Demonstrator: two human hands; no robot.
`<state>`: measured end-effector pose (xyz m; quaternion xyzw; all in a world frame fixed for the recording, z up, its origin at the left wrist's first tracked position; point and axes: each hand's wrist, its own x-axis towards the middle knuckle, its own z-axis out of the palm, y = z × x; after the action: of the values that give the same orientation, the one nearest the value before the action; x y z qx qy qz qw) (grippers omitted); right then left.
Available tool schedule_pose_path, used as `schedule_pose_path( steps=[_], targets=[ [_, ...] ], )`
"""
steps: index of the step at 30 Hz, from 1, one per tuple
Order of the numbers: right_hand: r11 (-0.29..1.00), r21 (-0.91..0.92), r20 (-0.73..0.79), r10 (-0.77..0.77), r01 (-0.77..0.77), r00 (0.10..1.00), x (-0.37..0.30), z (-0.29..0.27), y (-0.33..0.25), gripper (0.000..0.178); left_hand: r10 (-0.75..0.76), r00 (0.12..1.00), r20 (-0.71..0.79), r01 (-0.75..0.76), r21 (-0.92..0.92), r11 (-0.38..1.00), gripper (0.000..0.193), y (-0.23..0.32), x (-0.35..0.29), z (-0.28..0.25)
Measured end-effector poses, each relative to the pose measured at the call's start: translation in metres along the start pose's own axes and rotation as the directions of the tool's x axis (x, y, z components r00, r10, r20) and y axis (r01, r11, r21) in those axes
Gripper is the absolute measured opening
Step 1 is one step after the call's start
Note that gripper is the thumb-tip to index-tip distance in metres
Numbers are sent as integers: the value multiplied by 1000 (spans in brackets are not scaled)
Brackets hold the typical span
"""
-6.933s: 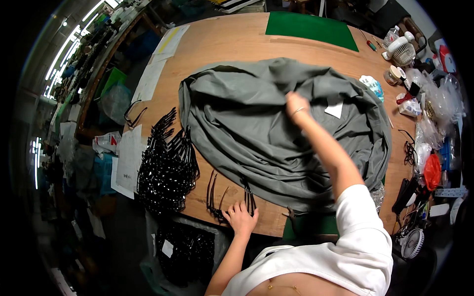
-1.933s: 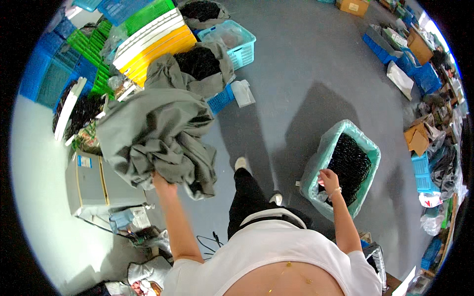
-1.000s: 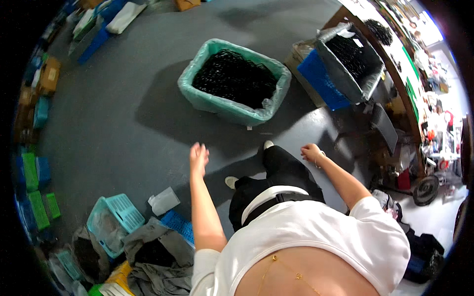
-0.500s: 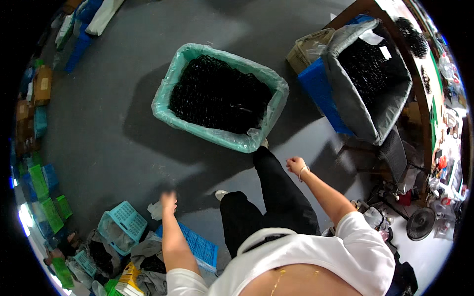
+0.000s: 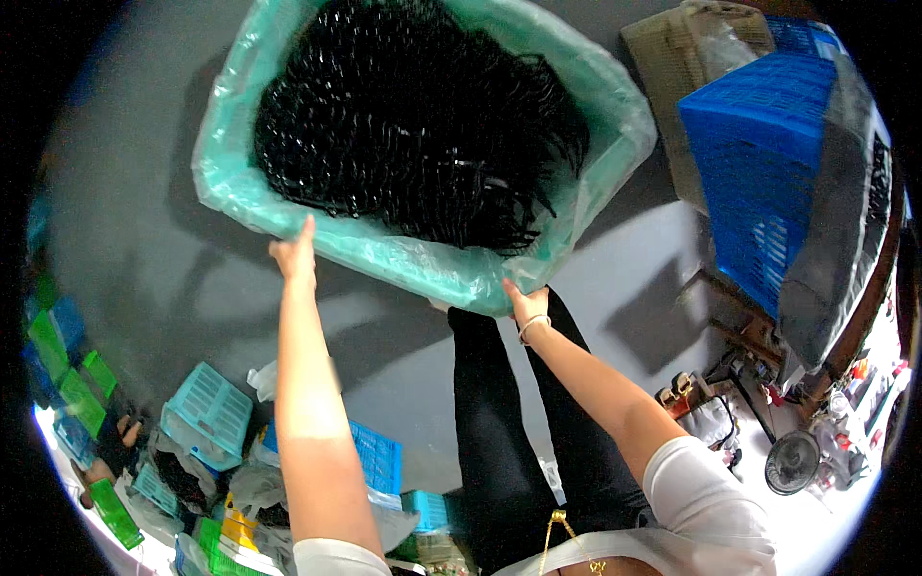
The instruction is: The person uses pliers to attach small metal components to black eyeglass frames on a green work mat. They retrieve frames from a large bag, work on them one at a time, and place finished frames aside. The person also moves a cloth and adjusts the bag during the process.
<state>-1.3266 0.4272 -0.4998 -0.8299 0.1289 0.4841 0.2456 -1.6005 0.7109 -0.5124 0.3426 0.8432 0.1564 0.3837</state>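
Note:
A green tub (image 5: 403,252), lined with clear plastic, fills the upper middle of the head view. Inside lies a heap of glossy black, wavy strands (image 5: 413,125), whose exact kind I cannot make out. My left hand (image 5: 296,252) is closed on the near rim, toward its left corner. At the near right corner my right hand (image 5: 528,305), with a bracelet on the wrist, grips the same rim, thumb on top. The fingers under the rim are hidden on both hands. Whether the tub rests on the floor or hangs above it, I cannot tell.
To the right stand a blue crate (image 5: 759,154), a grey-lined container (image 5: 845,221) and a beige basket (image 5: 696,48). Light-blue baskets (image 5: 206,413) and bags crowd the lower left. A round black base (image 5: 793,463) sits at the lower right.
Both hands have come forward from beside my legs and taken hold of the tub's near rim. The tub now looks larger and closer; the surroundings have shifted in view.

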Motion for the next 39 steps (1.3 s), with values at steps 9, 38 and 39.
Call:
schedule_pose_path(
  steps=[9, 38, 39],
  targets=[
    [953, -275, 139, -94, 130, 986, 14, -21, 16, 50, -87, 969, 232, 153, -286, 946, 37, -15, -3, 15],
    [-177, -974, 219, -904, 145, 367, 142, -91, -313, 41, -179, 960, 216, 246, -342, 907, 33, -102, -94, 36],
    [-156, -968, 220, -907, 199, 360, 140, -92, -317, 42, -203, 957, 205, 263, -333, 905, 30, -101, -90, 31]
  ],
)
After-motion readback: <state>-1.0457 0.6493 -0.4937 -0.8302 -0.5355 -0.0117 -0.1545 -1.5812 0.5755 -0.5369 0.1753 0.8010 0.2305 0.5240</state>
